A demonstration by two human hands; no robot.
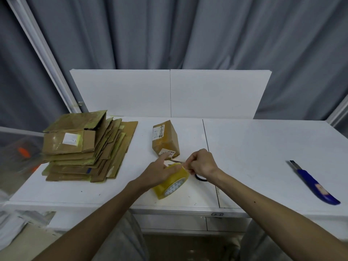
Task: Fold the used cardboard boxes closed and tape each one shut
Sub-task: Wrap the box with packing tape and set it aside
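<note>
A yellow roll of packing tape (172, 183) stands on its edge on the white table (254, 147), near the front. My left hand (160, 171) holds the roll from the left, with the forefinger stretched out. My right hand (199, 163) pinches the loose tape end at the top of the roll. Just behind the hands stands a small brown cardboard box (165, 140), folded shut, with labels on it. A pile of flattened used boxes (86, 147) lies at the table's left.
A blue utility knife (314, 183) lies at the table's right. A black ring (200, 178) lies on the table under my right wrist. White boards (169, 93) stand along the table's back edge, grey curtains behind them.
</note>
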